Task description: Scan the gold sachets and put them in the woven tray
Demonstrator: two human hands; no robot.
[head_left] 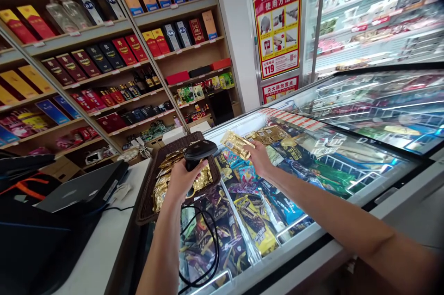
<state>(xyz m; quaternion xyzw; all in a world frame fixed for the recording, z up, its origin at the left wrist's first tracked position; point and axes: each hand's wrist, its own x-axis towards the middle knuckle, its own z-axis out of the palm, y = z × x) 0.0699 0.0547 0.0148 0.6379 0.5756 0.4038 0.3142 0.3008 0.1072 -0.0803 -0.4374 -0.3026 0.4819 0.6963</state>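
My left hand (182,178) is wrapped round the handle of a black barcode scanner (199,149), its head pointing away and to the right. A black cable hangs below it over the freezer glass. In my right hand (259,158) is a gold foil packet (236,143) with a small printed label at its left end. A brown woven basket (145,202) holding several gold packets (161,188) stands under and beyond the scanner. More gold packets (268,135) lie on the freezer to the right of my right hand.
A glass-topped chest freezer (239,258) with bagged frozen goods runs beneath both arms. To the left, a white counter (93,248) carries a dark device (83,188). Shelves of boxes (100,57) stand behind, with a red-and-yellow poster (277,22) and a lit display fridge (374,17).
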